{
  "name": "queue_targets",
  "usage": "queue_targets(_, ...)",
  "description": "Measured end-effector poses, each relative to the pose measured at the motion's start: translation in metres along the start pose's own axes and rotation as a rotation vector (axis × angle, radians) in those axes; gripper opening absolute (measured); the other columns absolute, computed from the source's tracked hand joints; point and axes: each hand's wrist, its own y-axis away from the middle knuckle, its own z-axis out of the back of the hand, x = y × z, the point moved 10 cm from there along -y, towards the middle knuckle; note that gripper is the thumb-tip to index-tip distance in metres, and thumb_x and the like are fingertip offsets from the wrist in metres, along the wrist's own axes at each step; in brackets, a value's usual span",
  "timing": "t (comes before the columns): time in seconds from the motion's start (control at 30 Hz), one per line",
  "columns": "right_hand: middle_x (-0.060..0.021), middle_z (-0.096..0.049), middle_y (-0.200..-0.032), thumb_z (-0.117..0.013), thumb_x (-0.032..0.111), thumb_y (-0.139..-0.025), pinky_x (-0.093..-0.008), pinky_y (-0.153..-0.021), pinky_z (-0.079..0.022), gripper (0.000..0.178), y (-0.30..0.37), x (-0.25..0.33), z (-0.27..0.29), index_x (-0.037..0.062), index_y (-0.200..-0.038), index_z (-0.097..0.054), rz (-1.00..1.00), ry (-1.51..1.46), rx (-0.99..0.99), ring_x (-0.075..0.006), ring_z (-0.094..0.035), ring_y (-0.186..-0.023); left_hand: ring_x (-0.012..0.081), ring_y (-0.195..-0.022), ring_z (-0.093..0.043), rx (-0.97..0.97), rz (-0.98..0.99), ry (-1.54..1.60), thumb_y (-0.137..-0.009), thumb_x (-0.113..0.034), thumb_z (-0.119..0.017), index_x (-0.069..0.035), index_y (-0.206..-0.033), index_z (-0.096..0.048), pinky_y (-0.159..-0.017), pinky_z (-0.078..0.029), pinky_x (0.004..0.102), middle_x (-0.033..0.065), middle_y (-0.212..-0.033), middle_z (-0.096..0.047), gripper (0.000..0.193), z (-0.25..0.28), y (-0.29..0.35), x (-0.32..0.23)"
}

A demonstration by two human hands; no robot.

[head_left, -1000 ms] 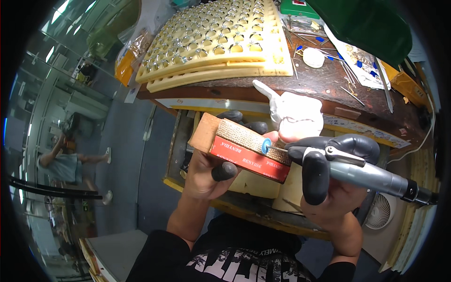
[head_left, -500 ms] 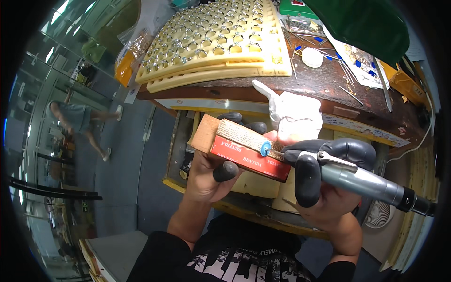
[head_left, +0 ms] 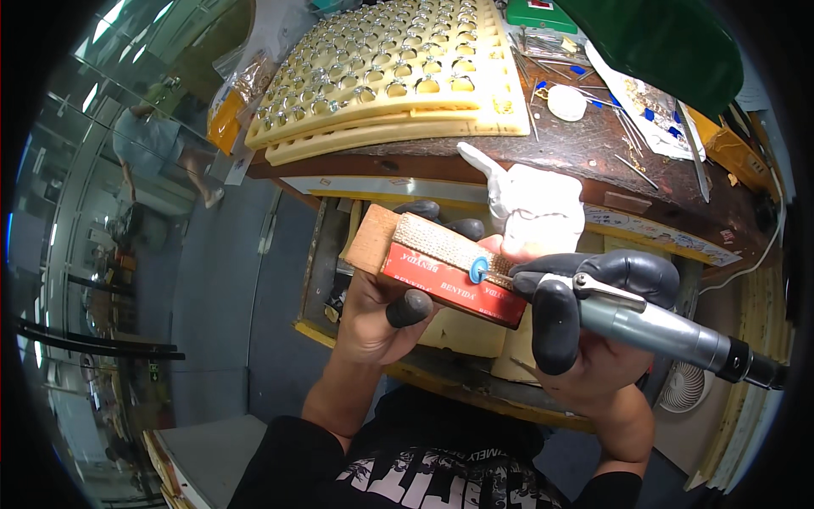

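Observation:
My left hand [head_left: 373, 318], with black finger cots on its fingertips, is closed round a wooden block [head_left: 370, 240] wrapped in red paper, with a rough tan strip [head_left: 441, 243] along its upper face. In my right hand [head_left: 585, 314], also wearing black cots, lies a grey metal rotary handpiece [head_left: 649, 327] with a lever on its side. A small blue disc [head_left: 479, 270] on the handpiece's thin shank meets the block near its right end, at the border of tan strip and red paper. Whether the disc spins I cannot tell. Behind the block, a white wrapped bench peg [head_left: 538, 208] juts from the bench.
On the wooden bench [head_left: 585, 157], a cream tray [head_left: 500, 110] holds rows of rings. To its right lie burs, a white round lid [head_left: 565, 103], tweezers [head_left: 695, 161] and a green box [head_left: 541, 15]. An open drawer [head_left: 458, 399] sits below my hands; a green lamp shade [head_left: 653, 42] hangs above.
My hands, the block and the handpiece stay almost in place. A person in the background at the left has shifted toward the bench. The view has moved very slightly.

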Motion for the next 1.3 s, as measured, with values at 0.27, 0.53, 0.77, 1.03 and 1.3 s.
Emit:
queue_targets(0.27, -0.0108, -0.067, -0.095, -0.071, 0.006, -0.079, -0.0307, -0.078, -0.052, 0.017, 0.003, -0.004, -0.001, 0.0016, -0.095, -0.067, -0.026, -0.037, 0.010, -0.0208, -0.067, -0.087, 0.0344, -0.132, -0.042, -0.003, 0.009, 0.022, -0.080, -0.004, -0.072, -0.002, -0.143, -0.026, -0.110, -0.035, 0.0505, 0.0222, -0.139, -0.043, 0.078, 0.003, 0.001, 0.002)
queue_targets(0.53, -0.0116, -0.068, -0.091, -0.071, 0.004, -0.080, -0.0307, -0.078, -0.053, 0.014, 0.002, -0.007, 0.003, 0.0003, -0.093, -0.067, -0.059, -0.158, -0.085, -0.0210, -0.068, -0.084, 0.0346, -0.132, -0.041, -0.009, 0.015, 0.029, -0.080, -0.004, -0.072, -0.002, -0.143, -0.026, -0.110, -0.034, 0.0506, 0.0226, -0.140, -0.043, 0.078, 0.001, 0.001, 0.002)
queue_targets(0.77, -0.0104, -0.068, -0.090, -0.071, 0.006, -0.079, -0.0292, -0.076, -0.053, 0.015, -0.002, 0.003, 0.001, 0.0000, -0.092, -0.067, 0.041, 0.025, 0.030, -0.0194, -0.068, -0.084, 0.0350, -0.133, -0.041, 0.001, 0.011, 0.030, -0.080, -0.005, -0.072, -0.002, -0.143, -0.026, -0.110, -0.034, 0.0508, 0.0231, -0.140, -0.043, 0.078, -0.001, 0.000, 0.001)
queue_targets(1.03, -0.0105, -0.068, -0.091, -0.072, 0.006, -0.079, -0.0294, -0.075, -0.053, 0.015, -0.001, 0.001, 0.002, 0.0012, -0.093, -0.067, 0.031, 0.001, -0.006, -0.0194, -0.068, -0.082, 0.0342, -0.132, -0.042, -0.007, 0.009, 0.015, -0.080, -0.006, -0.072, -0.002, -0.143, -0.027, -0.110, -0.035, 0.0499, 0.0226, -0.140, -0.043, 0.078, 0.002, 0.000, 0.001)
queue_targets(1.3, -0.0105, -0.068, -0.087, -0.073, 0.006, -0.078, -0.0294, -0.072, -0.053, 0.013, 0.000, -0.002, 0.003, 0.0026, -0.089, -0.068, -0.024, 0.007, -0.057, -0.0201, -0.068, -0.078, 0.0364, -0.133, -0.038, -0.044, 0.047, -0.113, -0.079, -0.020, -0.077, -0.005, -0.145, -0.025, -0.113, -0.032, 0.0519, 0.0216, -0.142, -0.038, 0.085, 0.003, 0.000, 0.002)
